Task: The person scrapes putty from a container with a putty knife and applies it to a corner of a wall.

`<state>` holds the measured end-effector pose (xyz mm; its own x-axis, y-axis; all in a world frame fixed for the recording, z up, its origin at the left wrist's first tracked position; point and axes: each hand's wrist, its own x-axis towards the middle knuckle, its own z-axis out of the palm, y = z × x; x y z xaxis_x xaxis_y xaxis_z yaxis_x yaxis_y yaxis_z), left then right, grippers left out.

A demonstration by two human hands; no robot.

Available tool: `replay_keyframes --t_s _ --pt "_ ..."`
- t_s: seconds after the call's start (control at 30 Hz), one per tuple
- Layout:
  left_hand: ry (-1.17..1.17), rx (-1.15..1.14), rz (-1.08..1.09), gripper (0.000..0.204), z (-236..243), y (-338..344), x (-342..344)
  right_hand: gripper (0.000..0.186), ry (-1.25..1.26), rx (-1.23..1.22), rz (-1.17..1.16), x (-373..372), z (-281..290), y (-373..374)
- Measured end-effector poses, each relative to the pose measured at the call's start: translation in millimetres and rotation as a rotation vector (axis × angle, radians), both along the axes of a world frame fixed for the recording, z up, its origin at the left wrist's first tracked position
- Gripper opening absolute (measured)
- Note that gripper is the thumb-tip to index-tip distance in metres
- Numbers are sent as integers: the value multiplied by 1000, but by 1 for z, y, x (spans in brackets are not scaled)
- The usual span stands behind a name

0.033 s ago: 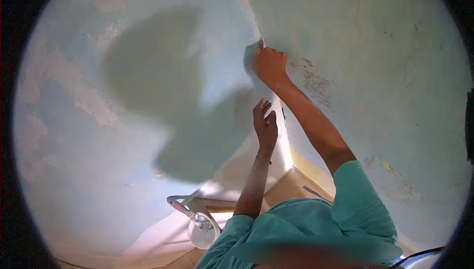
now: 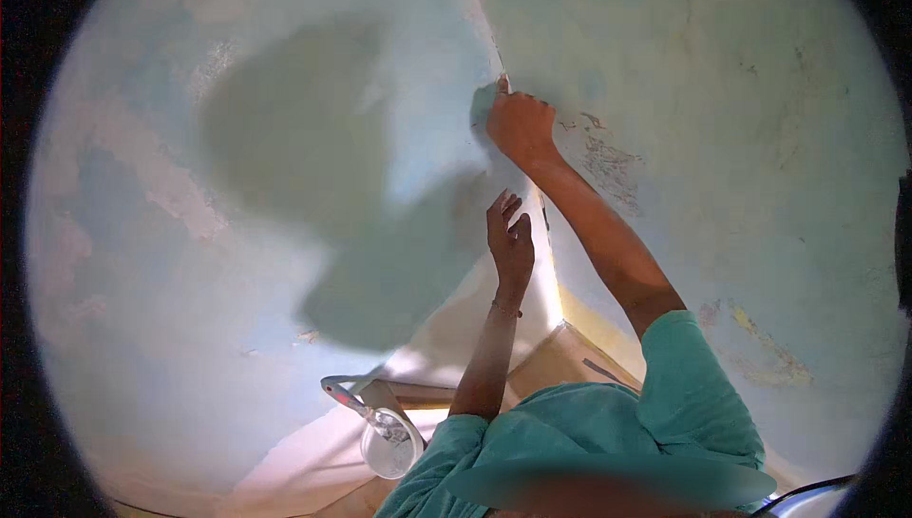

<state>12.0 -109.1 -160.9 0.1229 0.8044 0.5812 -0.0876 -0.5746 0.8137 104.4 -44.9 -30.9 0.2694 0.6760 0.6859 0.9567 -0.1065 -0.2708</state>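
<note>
My right hand [image 2: 521, 124] is curled closed at the corner seam [image 2: 484, 28] between two mottled pale blue-green wall faces, one finger pressed to the crack; anything inside the fingers is hidden. My left hand [image 2: 509, 233] is lower, just left of the corner, with loosely bent fingers apart and empty, close to the wall [image 2: 418, 233]. A white container [image 2: 389, 461] at the lower left has a grey-and-red handled putty knife [image 2: 347, 397] resting across it, with whitish material on its blade.
The right wall has flaked patches [image 2: 608, 171] and yellowish marks [image 2: 755, 333]. Below, the corner meets a tan surface [image 2: 551, 361] with a dark strip on it. A dark cable [image 2: 807, 488] curves at the lower right. Shadows fall across the left wall.
</note>
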Motion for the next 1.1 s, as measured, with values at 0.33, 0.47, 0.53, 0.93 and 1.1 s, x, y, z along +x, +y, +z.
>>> replay_keyframes --t_s 0.33,0.47,0.53,0.93,1.1 --pt "-3 -17 109 41 -4 -6 -15 64 -93 -3 -6 -5 -8 -10" --pt "-2 4 120 41 -2 -6 -19 69 36 -3 4 -2 -6 -10" --pt "13 -20 122 41 -2 -7 -21 70 57 7 -7 0 -6 -8" --pt "9 -36 87 42 -6 -13 -22 67 -75 22 -123 9 3 3" --pt "-44 -86 30 39 -11 -17 -14 65 -144 19 -98 8 9 7"
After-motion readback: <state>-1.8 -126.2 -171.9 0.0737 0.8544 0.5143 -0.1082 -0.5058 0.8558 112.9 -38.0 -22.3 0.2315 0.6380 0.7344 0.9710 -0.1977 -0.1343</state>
